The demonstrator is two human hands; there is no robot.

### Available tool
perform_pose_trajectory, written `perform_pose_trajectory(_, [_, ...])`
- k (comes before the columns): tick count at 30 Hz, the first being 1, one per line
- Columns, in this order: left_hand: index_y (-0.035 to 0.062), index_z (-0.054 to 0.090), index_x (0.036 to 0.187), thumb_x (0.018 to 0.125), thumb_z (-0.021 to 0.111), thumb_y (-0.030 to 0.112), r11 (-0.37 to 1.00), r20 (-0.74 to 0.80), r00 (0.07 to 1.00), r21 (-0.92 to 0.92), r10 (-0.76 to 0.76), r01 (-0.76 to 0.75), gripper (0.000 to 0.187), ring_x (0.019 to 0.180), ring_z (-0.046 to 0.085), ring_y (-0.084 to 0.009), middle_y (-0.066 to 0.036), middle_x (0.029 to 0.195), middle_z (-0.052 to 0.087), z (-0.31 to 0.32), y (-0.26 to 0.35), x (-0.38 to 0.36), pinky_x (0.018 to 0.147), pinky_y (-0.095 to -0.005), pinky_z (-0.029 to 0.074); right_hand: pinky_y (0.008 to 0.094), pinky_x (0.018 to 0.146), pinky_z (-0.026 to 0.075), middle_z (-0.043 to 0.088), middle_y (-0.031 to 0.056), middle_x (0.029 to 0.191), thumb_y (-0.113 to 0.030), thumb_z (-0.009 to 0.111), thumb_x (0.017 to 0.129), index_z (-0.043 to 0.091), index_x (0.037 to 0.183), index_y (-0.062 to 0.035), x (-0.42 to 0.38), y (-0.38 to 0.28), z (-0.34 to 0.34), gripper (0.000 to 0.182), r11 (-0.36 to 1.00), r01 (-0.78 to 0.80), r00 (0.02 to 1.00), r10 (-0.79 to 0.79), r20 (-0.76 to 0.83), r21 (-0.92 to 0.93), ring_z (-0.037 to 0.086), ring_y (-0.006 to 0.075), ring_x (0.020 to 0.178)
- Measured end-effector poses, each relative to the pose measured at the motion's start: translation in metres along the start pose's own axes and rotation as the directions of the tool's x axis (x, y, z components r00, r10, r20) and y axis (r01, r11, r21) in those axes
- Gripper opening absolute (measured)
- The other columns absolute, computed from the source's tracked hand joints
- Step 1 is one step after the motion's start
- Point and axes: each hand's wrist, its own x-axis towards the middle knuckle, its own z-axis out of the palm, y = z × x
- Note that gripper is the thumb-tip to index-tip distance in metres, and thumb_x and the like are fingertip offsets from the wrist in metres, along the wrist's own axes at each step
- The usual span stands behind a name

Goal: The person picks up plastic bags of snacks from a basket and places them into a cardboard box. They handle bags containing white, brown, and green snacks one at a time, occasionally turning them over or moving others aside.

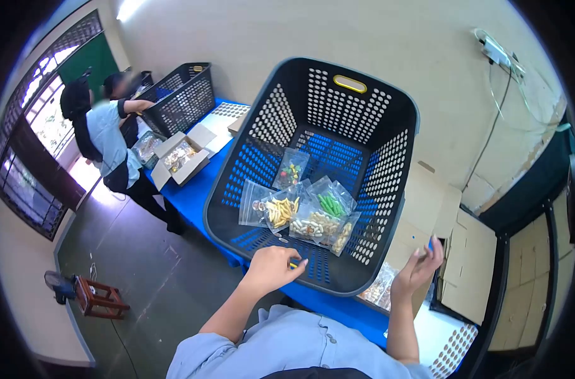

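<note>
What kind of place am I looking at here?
Probably a small packing or sorting room: a big black basket holds little clear bags, an open cardboard box seems to hold more, and another person stands at a second basket.

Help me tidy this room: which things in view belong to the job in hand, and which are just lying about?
Likely the job: near black basket; filled clear bags inside.

Seemingly just about: fan; wooden stool; white power fitting.
</note>
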Motion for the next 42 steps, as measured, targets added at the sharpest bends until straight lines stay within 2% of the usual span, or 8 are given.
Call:
perform_pose_trajectory(2, [0.01, 0.068, 0.101, 0.083, 0.061, 0.043, 0.999, 0.156, 0.987, 0.034, 0.032, -0.038, 0.038, 0.071, 0.065, -0.029, -0.009, 0.07, 0.067, 0.003, -0.011, 0.009, 0.067, -0.0384, 0.052, 0.0432, 0.102, 0.031, 0.044, 0.0151, 0.129, -0.001, 0.052, 0.087, 0.052, 0.116, -0.0004, 0.018, -0.019, 0.019, 0.029, 0.901, 0.166, 0.971, -0.078, -0.227, 0.4, 0.041, 0.0315, 0.118])
perform_pose_trajectory(5, [0.0153, 0.049, 0.131, 0.086, 0.057, 0.047, 0.99, 0.291, 0.946, -0.035, 0.143, -0.139, 0.055, 0.083, 0.065, -0.0321, -0.015, 0.095, 0.067, 0.004, -0.014, 0.009, 0.074, -0.0431, 0.052, 0.0406, 0.096, 0.036, 0.053, 0.0123, 0.117, 0.0, 0.056, 0.081, 0.055, 0.112, -0.003, 0.048, -0.076, 0.033, 0.03, 0.853, 0.493, 0.866, -0.464, -0.184, 0.171, 0.046, 0.0292, 0.11])
perform_pose_trajectory(14, [0.015, 0.049, 0.132, 0.094, 0.042, 0.05, 0.974, 0.395, 0.896, 0.012, 0.202, -0.226, 0.053, 0.096, 0.06, -0.0348, -0.016, 0.102, 0.061, -0.01, -0.015, 0.019, 0.084, -0.0446, 0.048, 0.0314, 0.081, 0.045, 0.059, 0.005, 0.098, -0.007, 0.06, 0.076, 0.057, 0.116, -0.0074, 0.081, -0.199, 0.136, 0.04, 0.229, 0.903, 0.209, -0.973, 0.094, 0.364, 0.056, 0.0202, 0.093])
perform_pose_trajectory(21, [0.0046, 0.056, 0.121, 0.099, 0.035, 0.029, 0.95, 0.426, 0.85, -0.099, 0.308, -0.295, 0.039, 0.092, 0.057, -0.0365, -0.018, 0.096, 0.057, 0.012, -0.042, 0.009, 0.08, -0.0478, 0.046, 0.036, 0.086, 0.044, 0.056, 0.01, 0.105, -0.015, 0.061, 0.076, 0.053, 0.118, -0.0029, 0.087, -0.137, 0.303, 0.044, 0.502, 0.831, 0.295, -0.764, 0.574, 0.24, 0.051, 0.0258, 0.103])
perform_pose_trajectory(26, [0.0061, 0.053, 0.125, 0.098, 0.038, 0.025, 0.918, 0.381, 0.84, -0.244, 0.387, -0.312, 0.036, 0.094, 0.057, -0.036, -0.018, 0.096, 0.057, 0.022, -0.062, 0.007, 0.079, -0.0479, 0.046, 0.0464, 0.094, 0.043, 0.043, 0.0202, 0.132, -0.019, 0.066, 0.077, 0.04, 0.135, -0.0066, 0.049, -0.045, 0.389, 0.064, 0.757, 0.644, 0.566, -0.373, 0.735, -0.111, 0.04, 0.0363, 0.124])
perform_pose_trajectory(37, [0.0064, 0.046, 0.132, 0.086, 0.043, 0.007, 0.914, 0.445, 0.815, -0.329, 0.371, -0.237, 0.046, 0.099, 0.057, -0.0383, -0.021, 0.102, 0.058, 0.023, -0.069, 0.01, 0.085, -0.0481, 0.045, 0.0502, 0.104, 0.035, 0.018, 0.022, 0.152, -0.041, 0.074, 0.074, 0.01, 0.15, -0.0194, 0.037, -0.025, 0.433, 0.101, 0.874, 0.446, 0.464, -0.039, 0.885, -0.195, 0.018, 0.0421, 0.139])
perform_pose_trajectory(40, [0.0069, 0.046, 0.133, 0.086, 0.044, 0.008, 0.919, 0.45, 0.819, -0.328, 0.356, -0.219, 0.047, 0.099, 0.057, -0.0385, -0.021, 0.103, 0.058, 0.025, -0.067, 0.013, 0.085, -0.0486, 0.045, 0.0429, 0.097, 0.043, 0.041, 0.0223, 0.14, -0.037, 0.076, 0.072, 0.024, 0.147, -0.0159, 0.044, -0.03, 0.443, 0.094, 0.916, 0.377, 0.492, -0.074, 0.867, -0.136, 0.041, 0.0373, 0.128])
perform_pose_trajectory(42, [0.0074, 0.046, 0.133, 0.086, 0.044, 0.009, 0.912, 0.435, 0.818, -0.329, 0.377, -0.245, 0.047, 0.098, 0.058, -0.039, -0.021, 0.103, 0.058, 0.03, -0.068, 0.014, 0.084, -0.0487, 0.046, 0.0364, 0.082, 0.05, 0.064, 0.019, 0.111, -0.029, 0.075, 0.071, 0.054, 0.13, -0.0106, 0.047, -0.03, 0.453, 0.065, 0.978, 0.208, 0.251, -0.059, 0.966, 0.006, 0.063, 0.0291, 0.097])
